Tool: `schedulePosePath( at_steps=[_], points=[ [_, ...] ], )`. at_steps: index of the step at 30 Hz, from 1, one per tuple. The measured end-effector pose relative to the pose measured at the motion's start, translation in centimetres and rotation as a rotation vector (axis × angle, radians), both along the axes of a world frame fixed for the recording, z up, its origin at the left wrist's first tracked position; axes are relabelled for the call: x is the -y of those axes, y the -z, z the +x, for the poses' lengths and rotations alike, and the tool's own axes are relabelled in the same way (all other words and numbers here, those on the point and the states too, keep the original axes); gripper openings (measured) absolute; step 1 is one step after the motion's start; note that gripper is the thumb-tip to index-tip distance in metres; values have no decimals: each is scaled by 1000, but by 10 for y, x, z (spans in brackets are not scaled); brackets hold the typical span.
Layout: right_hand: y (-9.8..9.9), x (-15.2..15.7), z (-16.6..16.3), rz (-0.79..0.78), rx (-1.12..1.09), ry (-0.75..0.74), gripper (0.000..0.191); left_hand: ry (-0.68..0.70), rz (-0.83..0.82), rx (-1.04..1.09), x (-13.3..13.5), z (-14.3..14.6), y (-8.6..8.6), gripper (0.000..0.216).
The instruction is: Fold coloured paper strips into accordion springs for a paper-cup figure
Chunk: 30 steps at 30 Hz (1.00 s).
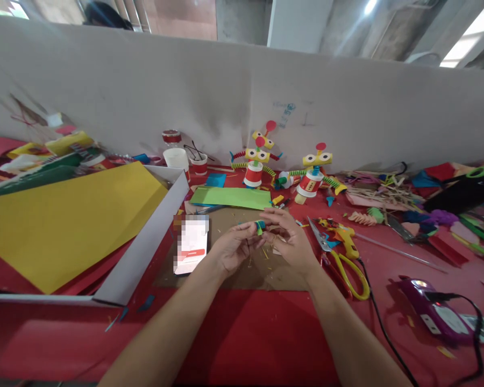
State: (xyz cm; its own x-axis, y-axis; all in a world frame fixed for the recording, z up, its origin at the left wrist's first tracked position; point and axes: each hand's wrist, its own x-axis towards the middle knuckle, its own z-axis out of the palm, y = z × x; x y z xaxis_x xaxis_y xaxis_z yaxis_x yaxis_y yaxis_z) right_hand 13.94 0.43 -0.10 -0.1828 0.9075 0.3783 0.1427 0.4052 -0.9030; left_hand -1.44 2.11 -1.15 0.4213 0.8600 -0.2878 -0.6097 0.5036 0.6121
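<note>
My left hand (237, 246) pinches a small folded paper strip (260, 226), blue and green, between thumb and fingers. My right hand (289, 240) curls in from the other side, with its fingertips at the strip's right edge. Both hands are above a brown cardboard mat (237, 279) strewn with tiny yellow scraps. Left of them lies a phone (193, 247) with a lit screen. Yellow-handled scissors (339, 260) and a yellow glue gun (349, 242) are to the right. A light green paper sheet (232, 197) lies just beyond the hands.
Paper-cup robot figures (253, 175) with springy paper arms stand at the back, near a grey partition (145, 97). A white box (153, 228) of coloured paper fills the left. Craft scraps (383, 193) and a purple device (435, 312) with a black cable occupy the right.
</note>
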Motion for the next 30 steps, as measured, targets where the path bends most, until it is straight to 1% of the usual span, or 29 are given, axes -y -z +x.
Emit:
schedulePosePath(
  at_steps=[2,5,8,11,13,19,22,25,27,28,29,30],
  points=[
    [-4,2,1,15,26,-31,31,17,-53,27,0,-1,-1,4],
    [-6,3,1,35,54,-63,32,22,-79,57,0,-1,-2,5],
    [-4,3,0,65,66,-60,34,19,-53,64,-2,-1,0,4],
    [-2,3,-1,77,54,-67,32,22,-14,55,-3,0,3,1],
    [-3,3,-1,72,40,-68,30,20,-16,44,-3,0,4,1],
    [-3,4,-1,62,74,-16,27,12,-130,7,-3,-1,-4,8],
    [0,4,-6,60,100,9,27,-44,-198,-8,-5,0,-7,18],
    [-1,1,-9,37,108,1,28,-97,-202,-31,-6,2,-9,23],
    [-5,-2,0,-8,126,3,36,-91,-194,-26,-6,3,-10,23],
    [-8,-4,11,-45,150,35,41,-85,-197,-23,-5,3,-10,23],
    [-10,-5,26,-82,179,102,46,-76,-203,-19,-5,3,-11,23],
    [-11,-7,44,-102,212,228,41,-66,-208,-15,-4,3,-11,22]
  ],
)
